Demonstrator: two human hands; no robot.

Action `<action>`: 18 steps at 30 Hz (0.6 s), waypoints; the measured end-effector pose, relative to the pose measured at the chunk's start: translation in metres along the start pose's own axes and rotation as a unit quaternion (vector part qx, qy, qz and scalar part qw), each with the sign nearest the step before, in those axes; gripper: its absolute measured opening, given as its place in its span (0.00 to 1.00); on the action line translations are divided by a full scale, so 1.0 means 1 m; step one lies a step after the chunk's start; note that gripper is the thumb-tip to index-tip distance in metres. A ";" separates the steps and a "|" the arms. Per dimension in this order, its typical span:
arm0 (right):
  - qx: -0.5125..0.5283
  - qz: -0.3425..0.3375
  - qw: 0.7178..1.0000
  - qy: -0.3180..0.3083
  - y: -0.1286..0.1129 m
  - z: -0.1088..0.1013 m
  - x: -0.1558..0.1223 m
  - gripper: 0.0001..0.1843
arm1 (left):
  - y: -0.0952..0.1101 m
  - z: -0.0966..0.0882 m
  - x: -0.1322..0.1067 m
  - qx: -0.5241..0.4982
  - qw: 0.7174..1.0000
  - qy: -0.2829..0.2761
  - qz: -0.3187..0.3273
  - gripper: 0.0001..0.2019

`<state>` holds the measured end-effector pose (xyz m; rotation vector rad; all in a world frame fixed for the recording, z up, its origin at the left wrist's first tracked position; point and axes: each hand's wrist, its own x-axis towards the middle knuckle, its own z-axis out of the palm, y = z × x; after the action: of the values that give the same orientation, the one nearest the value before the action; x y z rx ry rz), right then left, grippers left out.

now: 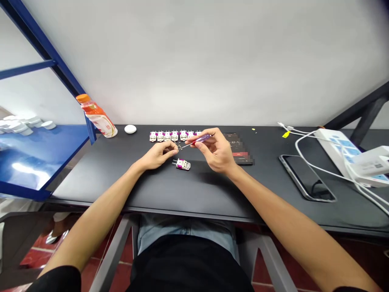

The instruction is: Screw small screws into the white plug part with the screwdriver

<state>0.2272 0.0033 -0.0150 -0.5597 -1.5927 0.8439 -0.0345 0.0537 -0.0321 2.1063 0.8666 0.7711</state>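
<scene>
Shows purple and red on the slim plastic-handled screwdriver (203,138), white and magenta on the pronged plastic block (181,164).

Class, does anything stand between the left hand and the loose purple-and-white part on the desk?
Nothing visible does: only desk shows between the left hand and the part. The screwdriver in the right hand slants in beyond the part.

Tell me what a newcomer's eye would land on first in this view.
Probably the orange-capped bottle at the back left of the black desk, a bold patch of colour. Next, near the centre, the right hand holding a purple-and-red screwdriver, its tip pointing toward the left hand. Just behind the hands runs a row of small white-and-purple parts.
</scene>
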 end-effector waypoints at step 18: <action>-0.011 0.024 1.000 -0.004 -0.003 0.000 0.000 0.18 | 0.003 0.006 0.001 -0.082 0.996 0.005 -0.018 0.22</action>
<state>0.2279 0.0016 -0.0128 -0.6128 -1.6025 0.8659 -0.0287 0.0506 -0.0331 1.9396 0.8153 0.8076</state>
